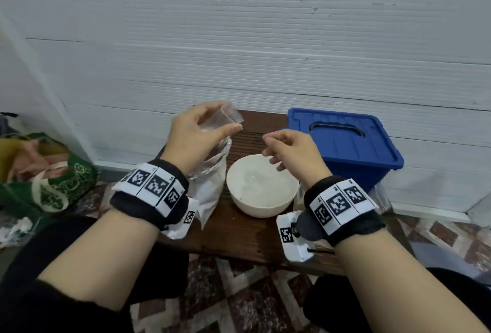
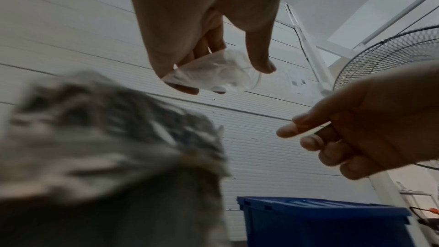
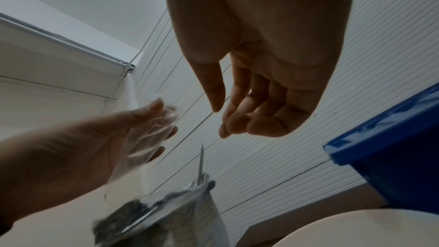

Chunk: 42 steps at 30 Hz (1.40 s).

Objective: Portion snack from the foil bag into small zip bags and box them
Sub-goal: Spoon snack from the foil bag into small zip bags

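Head view shows a dark brown slatted wooden worktop (image 1: 247, 231) against a white ribbed panel wall (image 1: 239, 53), over a patterned tile floor (image 1: 239, 292). On it stand a crinkled silver foil bag (image 1: 210, 186), a white round bowl (image 1: 261, 185) and a blue lidded plastic box (image 1: 342, 144). The left hand (image 1: 198, 136) grips a small clear zip bag (image 1: 228, 116) above the foil bag. The right hand (image 1: 289, 150) hovers over the bowl, fingers loosely curled, holding nothing.
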Tool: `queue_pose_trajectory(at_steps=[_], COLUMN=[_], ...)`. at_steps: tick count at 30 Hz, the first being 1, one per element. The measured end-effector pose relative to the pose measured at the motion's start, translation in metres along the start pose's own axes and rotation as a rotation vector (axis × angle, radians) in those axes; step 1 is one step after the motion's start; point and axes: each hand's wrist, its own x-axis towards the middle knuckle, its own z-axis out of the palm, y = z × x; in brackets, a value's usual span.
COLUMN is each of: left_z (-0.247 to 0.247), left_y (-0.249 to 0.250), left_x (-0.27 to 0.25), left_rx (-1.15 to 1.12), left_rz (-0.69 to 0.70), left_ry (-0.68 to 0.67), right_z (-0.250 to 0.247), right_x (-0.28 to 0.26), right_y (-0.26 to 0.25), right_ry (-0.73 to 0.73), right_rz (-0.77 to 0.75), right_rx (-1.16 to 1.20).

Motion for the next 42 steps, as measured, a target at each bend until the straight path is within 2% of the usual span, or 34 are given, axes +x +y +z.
queue_pose_trajectory(at_steps=[6, 12, 17, 23, 26, 29, 33, 36, 39, 42], left_z=[-0.05, -0.064, -0.061, -0.059, -0.056, -0.054, -0.053, -0.053, -0.053, -0.052], left_y=[-0.019, -0.049, -0.057, -0.062, -0.062, -0.062, -0.061, -0.062, -0.063, -0.063], left_x=[0.016, 0.017, 0.013, 0.011, 0.01, 0.009, 0.008, 0.007, 0.006, 0.006], left_rx=[0.086, 0.177, 0.263, 0.222, 0.217, 0.217, 0.195, 0.202, 0.196, 0.205], left_rz=[-0.05, -0.182, -0.2, -0.161, -0.13, -0.089, -0.061, -0.047, -0.048, -0.058], left_ry=[0.108, 0.023, -0.128, -0.153, -0.163, -0.166, -0.172, -0.166, -0.153, -0.161], right_z=[0.031, 0.056, 0.072, 0.078, 0.074, 0.073, 0.075, 0.077, 0.08, 0.083], right_x=[0.008, 0.015, 0.024, 0.023, 0.019, 0.019, 0.018, 0.02, 0.019, 0.017], right_y=[-0.001, -0.004, 0.003, 0.004, 0.002, 0.001, 0.008, 0.01, 0.011, 0.01], right_ry=[-0.036, -0.105, 0.023, 0.106, 0.166, 0.101, -0.057, -0.111, -0.071, 0.008], right_rz=[-0.06, -0.115, -0.184, -0.387, -0.595, -0.703, -0.599, -0.563, -0.523, -0.425], right_rx=[-0.053, -0.019, -0.012, -0.172, -0.324, -0.503, -0.439, -0.456, -0.388, -0.208])
